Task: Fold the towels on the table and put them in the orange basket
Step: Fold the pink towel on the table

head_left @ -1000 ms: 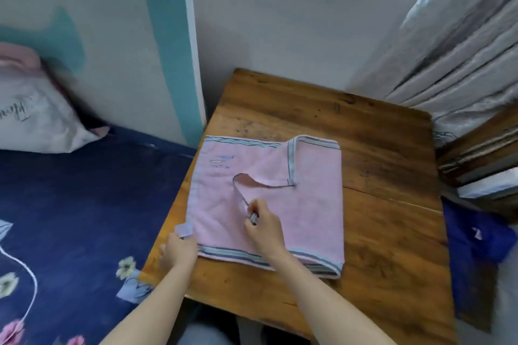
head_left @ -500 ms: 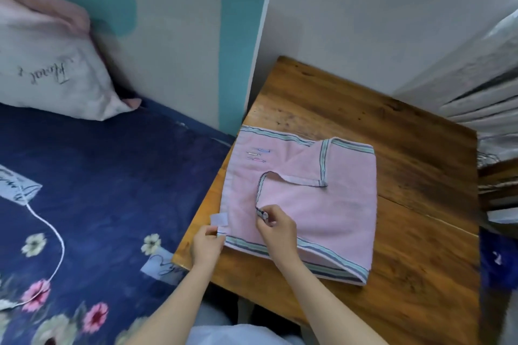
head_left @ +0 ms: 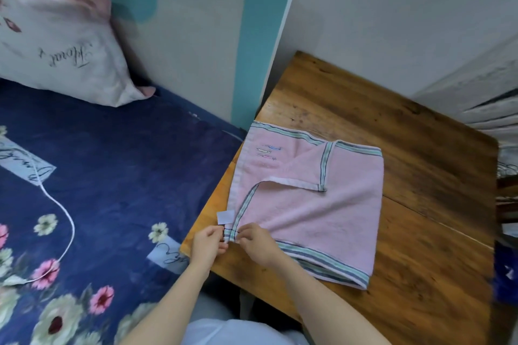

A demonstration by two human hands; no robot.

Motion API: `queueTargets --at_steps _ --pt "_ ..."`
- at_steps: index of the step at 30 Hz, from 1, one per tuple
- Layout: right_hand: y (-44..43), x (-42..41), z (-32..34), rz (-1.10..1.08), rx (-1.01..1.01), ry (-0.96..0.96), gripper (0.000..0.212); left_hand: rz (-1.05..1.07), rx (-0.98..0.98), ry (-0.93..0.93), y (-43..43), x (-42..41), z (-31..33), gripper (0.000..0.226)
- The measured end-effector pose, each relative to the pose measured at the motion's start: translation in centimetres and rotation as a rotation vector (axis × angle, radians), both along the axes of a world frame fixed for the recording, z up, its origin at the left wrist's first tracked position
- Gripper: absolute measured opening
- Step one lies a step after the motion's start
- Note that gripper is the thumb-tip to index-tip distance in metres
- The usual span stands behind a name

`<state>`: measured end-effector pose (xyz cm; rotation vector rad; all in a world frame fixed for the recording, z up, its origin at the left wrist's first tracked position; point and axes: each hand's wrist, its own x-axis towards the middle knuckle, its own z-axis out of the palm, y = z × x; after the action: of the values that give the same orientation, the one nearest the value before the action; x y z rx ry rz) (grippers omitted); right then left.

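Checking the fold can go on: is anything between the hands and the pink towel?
Nothing visible. The left hand and right hand both pinch the pink towel at its near left corner, by the wooden table edge. Only the towel's own white label lies beside them. The orange basket is out of view.

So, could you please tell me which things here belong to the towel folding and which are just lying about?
For the job: pink towel, wooden table, left hand and right hand, both pinching the towel's near corner.
Lying about: pillow, flowered bedsheet, white cable.
No orange basket shows.
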<state>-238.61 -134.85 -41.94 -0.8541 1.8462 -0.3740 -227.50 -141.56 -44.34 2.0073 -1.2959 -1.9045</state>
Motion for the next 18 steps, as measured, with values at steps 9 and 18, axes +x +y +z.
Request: queueTargets --at_steps 9,18 --pt "-0.9 -14.8 1.1 -0.89 0.087 0.394 0.04 -0.655 -0.473 -0.324 -0.4 -2.3 0.5 0.028" --pt "-2.6 -18.6 0.7 -0.841 0.291 0.356 0.019 -0.759 -0.279 -0.278 -1.5 -3.0 -0.7 0.033"
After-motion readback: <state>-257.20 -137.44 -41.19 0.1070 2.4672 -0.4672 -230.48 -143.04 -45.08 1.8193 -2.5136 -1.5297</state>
